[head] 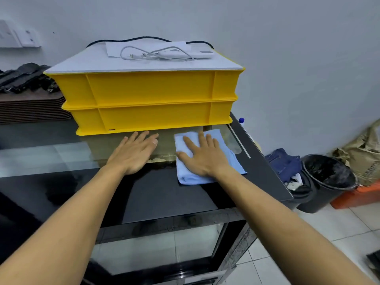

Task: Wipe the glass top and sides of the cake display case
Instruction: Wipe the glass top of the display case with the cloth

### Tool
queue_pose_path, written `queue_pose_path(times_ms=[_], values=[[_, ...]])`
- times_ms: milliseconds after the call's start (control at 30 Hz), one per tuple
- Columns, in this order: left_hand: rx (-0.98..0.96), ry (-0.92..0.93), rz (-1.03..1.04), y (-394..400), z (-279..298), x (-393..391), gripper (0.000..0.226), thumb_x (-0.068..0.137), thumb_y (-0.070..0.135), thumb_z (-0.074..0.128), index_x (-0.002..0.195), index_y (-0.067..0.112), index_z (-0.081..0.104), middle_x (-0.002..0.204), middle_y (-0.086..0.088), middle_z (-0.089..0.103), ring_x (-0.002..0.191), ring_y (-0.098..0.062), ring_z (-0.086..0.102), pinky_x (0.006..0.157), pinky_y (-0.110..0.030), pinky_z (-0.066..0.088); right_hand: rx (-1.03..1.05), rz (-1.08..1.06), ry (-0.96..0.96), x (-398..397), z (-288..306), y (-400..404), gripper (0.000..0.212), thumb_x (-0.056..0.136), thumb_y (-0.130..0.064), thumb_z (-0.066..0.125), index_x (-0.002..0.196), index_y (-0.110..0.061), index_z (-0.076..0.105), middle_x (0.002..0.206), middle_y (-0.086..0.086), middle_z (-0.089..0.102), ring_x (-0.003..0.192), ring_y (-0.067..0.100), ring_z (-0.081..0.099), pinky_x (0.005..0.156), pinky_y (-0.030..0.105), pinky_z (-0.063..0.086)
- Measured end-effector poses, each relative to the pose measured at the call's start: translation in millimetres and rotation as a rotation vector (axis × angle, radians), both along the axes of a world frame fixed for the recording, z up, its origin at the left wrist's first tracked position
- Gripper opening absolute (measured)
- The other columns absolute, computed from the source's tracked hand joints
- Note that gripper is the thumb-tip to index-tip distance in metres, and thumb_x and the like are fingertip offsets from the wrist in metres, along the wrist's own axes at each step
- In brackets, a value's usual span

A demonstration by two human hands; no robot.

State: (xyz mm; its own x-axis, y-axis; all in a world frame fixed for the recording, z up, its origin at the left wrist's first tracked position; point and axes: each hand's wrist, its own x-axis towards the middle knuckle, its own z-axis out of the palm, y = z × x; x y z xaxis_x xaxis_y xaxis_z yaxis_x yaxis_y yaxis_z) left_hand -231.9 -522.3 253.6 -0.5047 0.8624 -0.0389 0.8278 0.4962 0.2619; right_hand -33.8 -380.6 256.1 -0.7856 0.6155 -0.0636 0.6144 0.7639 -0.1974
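On the black-framed glass top [61, 159] of the display case, the right hand [202, 157] presses flat, fingers spread, on a folded light-blue cloth [207, 177] at 1 o'clock, likely for wiping pressure. At 11 o'clock the left hand [133, 153] rests open, bracing before two stacked yellow plastic crates [152, 99].
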Motion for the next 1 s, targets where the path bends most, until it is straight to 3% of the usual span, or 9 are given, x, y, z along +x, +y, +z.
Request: queue_pose_path(times_ms=[167,267,367,433,567,667,767,900,1000], values=[[0.001,0.031,-0.005,1.4,0.6,-0.6,0.058,0.108,0.06,0.014,0.164,0.047,0.01,0.174,0.013,0.0,0.161,-0.016,-0.004,0.13,-0.044,-0.002,-0.015,0.193,0.025,94.4,1.6,16.4,0.065,0.097,-0.075,0.016,0.159,-0.054,0.006,0.172,-0.011,-0.002,0.159,0.017,-0.005,0.128,0.042,0.001],[0.024,0.02,0.005,0.4,-0.8,0.2,0.058,0.108,0.061,0.017,0.164,0.048,0.015,0.174,0.014,0.003,0.161,-0.016,-0.003,0.13,-0.044,-0.002,0.077,0.058,0.006,94.4,1.0,69.4,0.066,0.097,-0.074,0.015,0.158,-0.049,0.014,0.171,0.0,0.013,0.155,0.025,0.014,0.124,0.046,0.015],[0.045,0.015,0.024,0.7,-0.6,0.9,0.057,0.108,0.062,0.019,0.163,0.049,0.018,0.174,0.015,0.006,0.161,-0.015,0.0,0.13,-0.044,-0.001,0.055,-0.214,0.05,55.0,-0.7,85.4,0.069,0.098,-0.069,0.02,0.161,-0.041,0.015,0.172,0.008,0.006,0.157,0.031,0.005,0.125,0.049,0.007],[0.046,0.003,0.032,1.1,0.1,1.7,0.056,0.108,0.062,0.014,0.163,0.049,0.018,0.173,0.016,0.006,0.161,-0.014,0.0,0.13,-0.043,-0.001,0.031,-0.254,0.057,18.8,-3.4,67.3,0.072,0.1,-0.068,0.02,0.163,-0.037,0.011,0.172,0.009,0.0,0.158,0.036,-0.002,0.126,0.052,0.002],[0.061,-0.054,0.031,1.2,2.0,0.3,0.07,0.101,0.069,-0.009,0.162,0.05,0.019,0.174,0.017,0.006,0.16,-0.01,-0.002,0.13,-0.041,-0.001,-0.016,-0.025,0.028,-22.9,-3.5,-2.7,0.071,0.102,-0.068,0.017,0.164,-0.037,0.003,0.172,0.005,-0.01,0.157,0.035,-0.011,0.127,0.051,-0.005],[0.094,-0.102,0.021,-2.0,2.6,-0.7,0.081,0.094,0.074,-0.015,0.162,0.049,0.023,0.173,0.017,0.007,0.16,-0.009,-0.002,0.13,-0.039,-0.002,-0.01,0.2,0.031,21.8,-0.1,-34.7,0.065,0.102,-0.068,0.018,0.162,-0.045,0.005,0.172,-0.004,-0.009,0.158,0.024,-0.012,0.127,0.044,-0.006],[0.053,-0.061,0.013,-4.6,1.2,0.8,0.07,0.101,0.069,-0.005,0.164,0.046,0.018,0.174,0.016,0.004,0.161,-0.012,-0.003,0.13,-0.04,-0.003,-0.008,0.29,0.018,88.6,6.5,-17.2,0.066,0.097,-0.072,0.01,0.159,-0.05,0.008,0.17,-0.015,-0.005,0.157,0.013,-0.009,0.128,0.037,-0.004],[0.023,0.005,0.014,-5.2,-0.5,4.6,0.062,0.107,0.063,0.004,0.165,0.045,0.013,0.174,0.011,-0.001,0.161,-0.016,-0.005,0.13,-0.043,-0.003,0.058,0.094,-0.031,87.1,4.7,49.9,0.074,0.094,-0.067,-0.007,0.162,-0.041,0.006,0.173,-0.001,0.005,0.158,0.027,0.002,0.127,0.048,0.007],[0.038,-0.007,0.024,-5.2,0.9,6.2,0.061,0.107,0.061,0.0,0.165,0.045,0.012,0.174,0.011,-0.002,0.161,-0.014,-0.005,0.13,-0.042,-0.004,0.052,-0.13,0.018,34.8,-0.9,61.6,0.063,0.103,-0.057,0.009,0.163,-0.038,0.011,0.172,0.007,0.007,0.157,0.035,0.004,0.125,0.052,0.006]])
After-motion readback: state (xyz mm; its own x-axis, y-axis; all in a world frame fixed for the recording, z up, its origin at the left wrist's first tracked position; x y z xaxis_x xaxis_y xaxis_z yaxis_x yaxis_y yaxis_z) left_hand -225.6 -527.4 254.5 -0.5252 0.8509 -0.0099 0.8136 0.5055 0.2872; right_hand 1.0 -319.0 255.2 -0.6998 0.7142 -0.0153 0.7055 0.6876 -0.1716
